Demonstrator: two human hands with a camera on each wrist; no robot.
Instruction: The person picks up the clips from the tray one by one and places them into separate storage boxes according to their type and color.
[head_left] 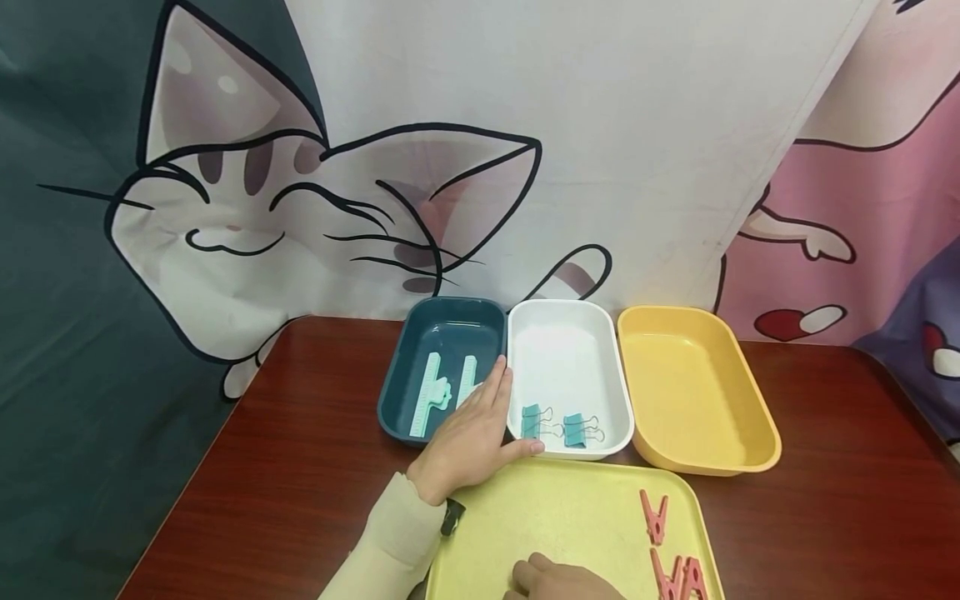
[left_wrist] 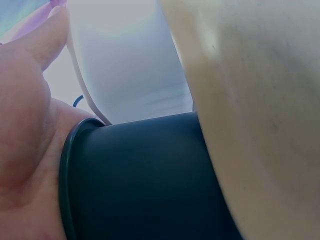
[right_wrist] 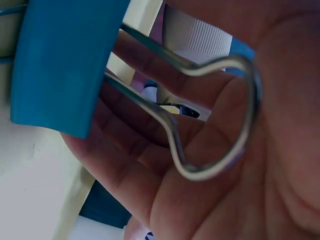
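My left hand [head_left: 468, 433] lies with straight fingers across the adjoining rims of a dark blue tray [head_left: 401, 358] and a white tray [head_left: 558, 350]. It partly covers one of two mint ruler-shaped clips [head_left: 429, 396] in the dark blue tray. Inside the white tray are two teal binder clips [head_left: 531, 422]. At the bottom of the head view, my right hand [head_left: 566, 581] is low over a yellow flat tray [head_left: 547, 508]. In the right wrist view its curled fingers hold another teal binder clip [right_wrist: 62, 65], the wire handle toward the palm.
A deeper yellow tray [head_left: 686, 383] stands right of the white one. Several pink clothespins [head_left: 655, 518] lie along the flat tray's right side. Everything rests on a reddish-brown table [head_left: 300, 467], with a printed cat curtain [head_left: 600, 125] behind it.
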